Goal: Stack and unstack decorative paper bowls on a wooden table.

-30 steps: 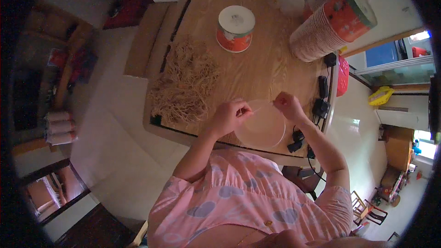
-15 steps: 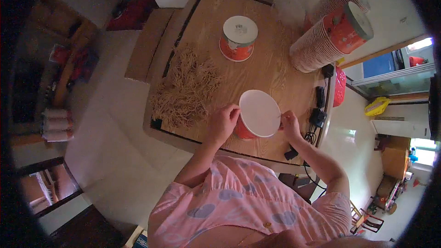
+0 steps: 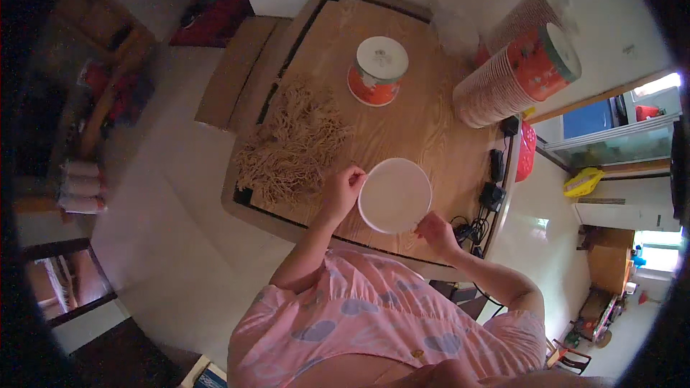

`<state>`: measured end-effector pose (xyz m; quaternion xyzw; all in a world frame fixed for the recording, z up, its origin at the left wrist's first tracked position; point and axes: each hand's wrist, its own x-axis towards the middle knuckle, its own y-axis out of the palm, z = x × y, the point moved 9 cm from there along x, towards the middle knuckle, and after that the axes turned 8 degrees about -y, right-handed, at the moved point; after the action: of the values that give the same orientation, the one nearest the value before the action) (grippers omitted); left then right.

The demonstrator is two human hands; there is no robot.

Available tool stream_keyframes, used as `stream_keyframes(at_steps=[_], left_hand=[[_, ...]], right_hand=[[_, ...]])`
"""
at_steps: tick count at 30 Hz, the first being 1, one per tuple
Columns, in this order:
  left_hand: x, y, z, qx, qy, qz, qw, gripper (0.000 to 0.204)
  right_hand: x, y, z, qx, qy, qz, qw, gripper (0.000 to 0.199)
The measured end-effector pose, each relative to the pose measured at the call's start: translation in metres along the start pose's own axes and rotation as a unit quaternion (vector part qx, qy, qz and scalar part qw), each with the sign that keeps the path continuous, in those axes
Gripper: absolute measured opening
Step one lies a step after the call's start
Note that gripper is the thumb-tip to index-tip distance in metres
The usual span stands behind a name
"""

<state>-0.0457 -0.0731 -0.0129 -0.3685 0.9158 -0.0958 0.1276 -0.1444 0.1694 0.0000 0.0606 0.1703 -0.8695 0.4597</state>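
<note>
Wooden table (image 3: 424,129) fills your view, with a heap of dry noodles (image 3: 291,147) on its left side, a stack of cups (image 3: 514,72) lying at the far right, and a lidded cup (image 3: 377,72) standing beyond. Nearest you, the white round lid (image 3: 394,195) lies flat between your hands. Your left hand (image 3: 341,190) pinches its left rim; your right hand (image 3: 435,231) grips the lower right edge, fingers closed on it. Both are equally near.

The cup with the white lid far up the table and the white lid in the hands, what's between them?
Only bare wooden table lies between the lidded cup and the held white lid, in the head view.
</note>
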Motion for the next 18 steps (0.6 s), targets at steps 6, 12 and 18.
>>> stream_keyframes(at_steps=[6,12,18], left_hand=[[-0.01,-0.007,-0.045,0.044,0.082,-0.056,0.994,0.007],[-0.05,0.02,-0.113,0.055,0.245,0.015,0.968,0.01],[-0.069,0.032,-0.113,0.094,0.219,0.056,0.97,0.009]], right_hand=[[0.008,-0.009,0.036,-0.279,0.079,0.131,0.948,0.015],[0.069,0.016,0.067,0.069,0.009,0.079,0.994,0.021],[0.088,0.066,0.055,0.076,0.011,0.176,0.981,0.025]])
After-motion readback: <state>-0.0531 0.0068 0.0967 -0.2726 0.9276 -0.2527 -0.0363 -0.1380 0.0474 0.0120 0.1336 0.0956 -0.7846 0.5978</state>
